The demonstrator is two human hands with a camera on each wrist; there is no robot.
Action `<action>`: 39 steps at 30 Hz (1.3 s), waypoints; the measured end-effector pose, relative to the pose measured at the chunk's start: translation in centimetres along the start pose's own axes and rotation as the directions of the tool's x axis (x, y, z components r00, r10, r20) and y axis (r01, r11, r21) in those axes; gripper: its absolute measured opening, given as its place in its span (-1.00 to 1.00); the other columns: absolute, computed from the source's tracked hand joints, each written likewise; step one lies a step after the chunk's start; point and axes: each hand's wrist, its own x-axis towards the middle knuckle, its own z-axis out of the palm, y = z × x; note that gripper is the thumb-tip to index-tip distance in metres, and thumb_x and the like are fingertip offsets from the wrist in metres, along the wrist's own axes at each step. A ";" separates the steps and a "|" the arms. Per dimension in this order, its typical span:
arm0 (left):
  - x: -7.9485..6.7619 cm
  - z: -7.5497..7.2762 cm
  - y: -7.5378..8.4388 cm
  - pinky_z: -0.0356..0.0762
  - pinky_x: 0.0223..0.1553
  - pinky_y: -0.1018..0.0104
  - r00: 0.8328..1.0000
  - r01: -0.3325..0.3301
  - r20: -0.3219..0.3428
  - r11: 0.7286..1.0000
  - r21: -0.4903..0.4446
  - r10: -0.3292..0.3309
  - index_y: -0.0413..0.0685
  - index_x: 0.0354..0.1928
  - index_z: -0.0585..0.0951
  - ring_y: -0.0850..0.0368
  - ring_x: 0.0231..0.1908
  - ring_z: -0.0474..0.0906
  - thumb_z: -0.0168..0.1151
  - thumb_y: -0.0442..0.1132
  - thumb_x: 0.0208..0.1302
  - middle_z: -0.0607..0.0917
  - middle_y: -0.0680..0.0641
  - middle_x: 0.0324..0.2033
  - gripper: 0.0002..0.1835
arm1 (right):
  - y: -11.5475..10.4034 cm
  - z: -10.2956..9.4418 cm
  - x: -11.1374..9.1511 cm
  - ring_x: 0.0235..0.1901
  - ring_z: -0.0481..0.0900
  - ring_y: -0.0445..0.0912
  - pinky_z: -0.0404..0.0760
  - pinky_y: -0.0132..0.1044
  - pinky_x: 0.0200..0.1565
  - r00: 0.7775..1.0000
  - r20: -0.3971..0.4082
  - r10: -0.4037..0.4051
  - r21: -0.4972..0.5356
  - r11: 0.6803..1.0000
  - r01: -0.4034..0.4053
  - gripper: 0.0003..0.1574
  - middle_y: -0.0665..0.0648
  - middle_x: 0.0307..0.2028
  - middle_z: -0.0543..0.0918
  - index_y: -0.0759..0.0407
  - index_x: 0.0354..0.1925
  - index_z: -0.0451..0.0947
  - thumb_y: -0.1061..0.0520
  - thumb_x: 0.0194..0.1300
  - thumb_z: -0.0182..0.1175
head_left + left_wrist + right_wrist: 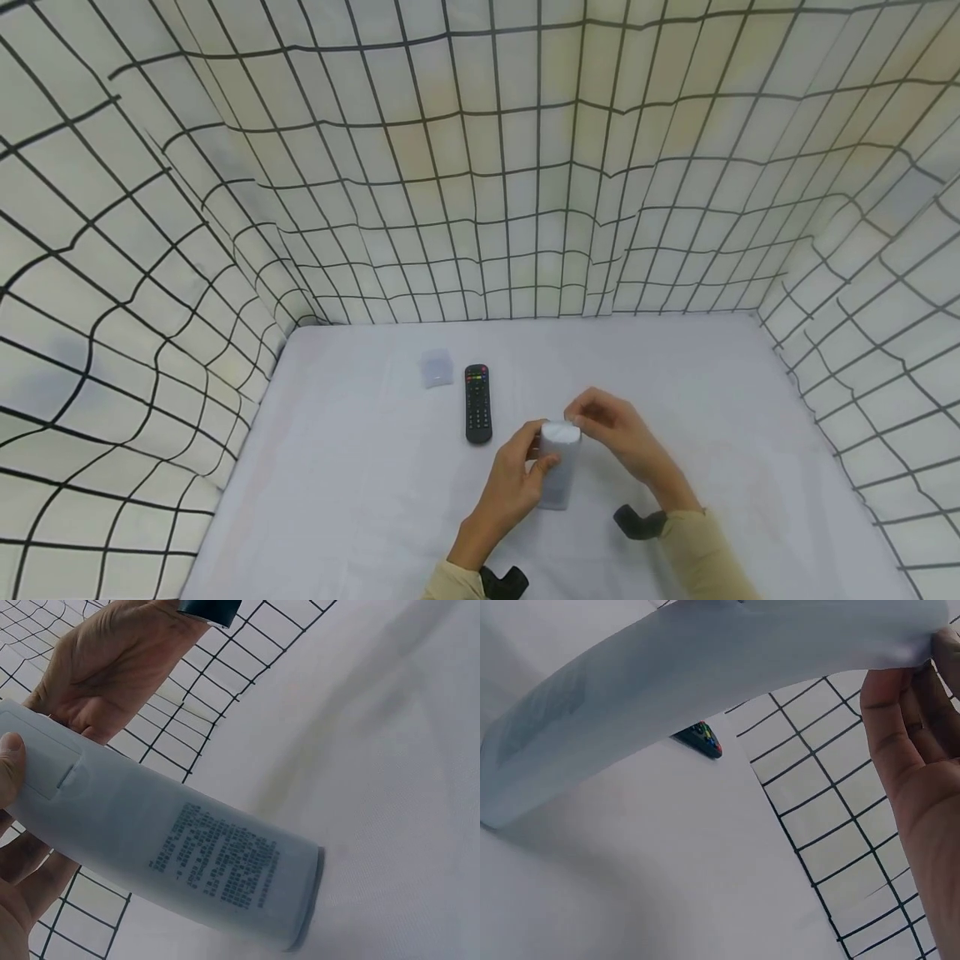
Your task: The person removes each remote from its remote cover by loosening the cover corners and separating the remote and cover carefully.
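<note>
A white remote control (556, 487) stands tilted over the white table, its lower end near the cloth. In the left wrist view its back shows a battery cover and a block of small dark print (217, 855). My left hand (512, 479) grips the remote near its upper end, thumb on the back and fingers around the other side. My right hand (621, 429) pinches the corner of that upper end, where a thin plastic sleeve (911, 652) looks crinkled. The remote's front is hidden.
A black remote control (477, 404) with coloured buttons lies left of my hands. Beside it is a small clear plastic packet (437, 368). Black grid netting (525, 217) over pale walls encloses the back and sides of the table (337, 467).
</note>
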 end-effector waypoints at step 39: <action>0.2 -1.1 0.2 0.65 -0.11 0.41 0.980 -0.175 -0.018 0.894 0.413 0.200 -0.10 0.31 0.53 0.26 -0.11 0.65 0.42 -0.12 0.38 0.72 0.05 -0.03 -0.47 | 0.2 2.5 -2.7 0.13 0.61 -0.32 0.64 -0.39 0.15 0.996 -0.078 0.053 0.029 0.998 -0.051 -0.48 -0.16 0.13 0.62 0.33 0.28 0.44 0.36 0.39 0.27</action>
